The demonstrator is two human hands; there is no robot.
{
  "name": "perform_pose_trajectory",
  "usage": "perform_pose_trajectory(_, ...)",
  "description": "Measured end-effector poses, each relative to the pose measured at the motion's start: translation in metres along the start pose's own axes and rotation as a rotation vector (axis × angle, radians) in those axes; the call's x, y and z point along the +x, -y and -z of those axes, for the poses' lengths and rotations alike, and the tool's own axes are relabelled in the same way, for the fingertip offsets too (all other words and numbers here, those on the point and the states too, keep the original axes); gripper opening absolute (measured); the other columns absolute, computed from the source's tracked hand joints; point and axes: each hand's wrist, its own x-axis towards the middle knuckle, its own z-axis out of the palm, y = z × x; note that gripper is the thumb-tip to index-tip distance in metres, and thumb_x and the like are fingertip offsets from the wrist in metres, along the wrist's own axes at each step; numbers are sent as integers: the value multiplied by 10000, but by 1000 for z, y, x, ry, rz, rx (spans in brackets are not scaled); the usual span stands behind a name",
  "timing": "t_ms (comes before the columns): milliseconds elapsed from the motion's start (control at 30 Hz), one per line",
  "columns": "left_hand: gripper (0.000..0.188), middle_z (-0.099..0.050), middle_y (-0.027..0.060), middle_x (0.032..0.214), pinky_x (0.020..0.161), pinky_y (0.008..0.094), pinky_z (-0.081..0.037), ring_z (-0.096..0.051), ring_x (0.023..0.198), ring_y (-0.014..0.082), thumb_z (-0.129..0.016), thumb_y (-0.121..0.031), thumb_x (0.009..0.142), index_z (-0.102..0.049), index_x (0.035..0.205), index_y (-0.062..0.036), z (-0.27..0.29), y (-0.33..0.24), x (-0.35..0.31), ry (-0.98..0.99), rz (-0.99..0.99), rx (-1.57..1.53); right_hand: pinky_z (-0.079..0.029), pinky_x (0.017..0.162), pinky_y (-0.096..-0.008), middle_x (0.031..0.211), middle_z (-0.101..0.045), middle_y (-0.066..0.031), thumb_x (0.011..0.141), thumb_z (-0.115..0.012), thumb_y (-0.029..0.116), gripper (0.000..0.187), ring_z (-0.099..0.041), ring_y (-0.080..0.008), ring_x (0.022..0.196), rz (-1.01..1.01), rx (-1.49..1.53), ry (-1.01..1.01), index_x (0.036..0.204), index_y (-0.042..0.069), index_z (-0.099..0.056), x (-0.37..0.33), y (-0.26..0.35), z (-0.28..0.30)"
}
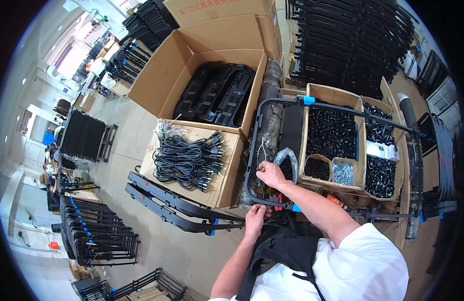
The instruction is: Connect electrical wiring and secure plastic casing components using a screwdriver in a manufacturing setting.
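Note:
A black tubular frame (pixel 251 155) with rounded corners lies before me across the bench, with blue pieces on it. My right hand (pixel 270 174) is at the frame's left side, its fingers pinched on a thin white cable (pixel 262 149) that runs along the tube. Lower down, by the frame's near left corner, my left hand (pixel 255 219) has its fingers pressed together; what they hold is too small to make out. A red-handled tool (pixel 277 201) lies close to the right of my left hand.
Left of the frame, bundled black cables (pixel 189 159) lie on a cardboard box (pixel 227 188). Behind stands an open carton (pixel 157 75) of black plastic panels (pixel 217 93). Bins (pixel 361 150) of black caps and screws (pixel 343 173) sit under the frame. An orange tool (pixel 337 201) lies nearer me.

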Motion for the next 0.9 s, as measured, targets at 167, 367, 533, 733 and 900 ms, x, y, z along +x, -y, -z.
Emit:
perform_pose_trajectory(167,168,-750,82,927,736,279,-550,-677,773,133,-617,-160,1066,-671,1046,-3,-5,-6,-2,-31,-26,4,-579,869,-423,987,-775,-211,860,-722,267,360,-756,-344,950,-9,-32,65,1082,-18,-727,2,4,11)
perform_pose_trajectory(367,158,-759,102,930,696,276,-557,-693,751,141,-624,-149,1057,-661,1034,4,-6,-2,1,-32,-54,-22,-578,888,-451,1007,-779,-174,865,-702,292,297,-748,-351,969,88,-182,115,1042,71,-791,20,-9,61)
perform_pose_trajectory(533,174,-753,101,938,723,286,-542,-688,763,153,-594,-157,1065,-659,1034,1,-4,-1,3,-29,9,-39,-575,859,-509,971,-768,-186,847,-652,182,178,-735,-394,965,118,-593,232,931,106,-789,10,-29,84)
perform_pose_trajectory(733,162,-755,97,940,702,283,-534,-688,759,146,-597,-155,1061,-659,1025,-9,-1,3,5,-10,21,-90,-578,861,-517,980,-768,-183,832,-668,170,221,-737,-402,973,342,-729,466,1016,104,-772,1,-55,59)
perform_pose_trajectory(900,156,-757,90,946,702,284,-525,-689,766,141,-610,-166,1054,-656,1016,-22,-2,-5,1,5,24,-86,-573,886,-529,995,-761,-221,834,-701,200,249,-733,-408,1006,273,-860,519,1021,40,-735,6,-61,46)
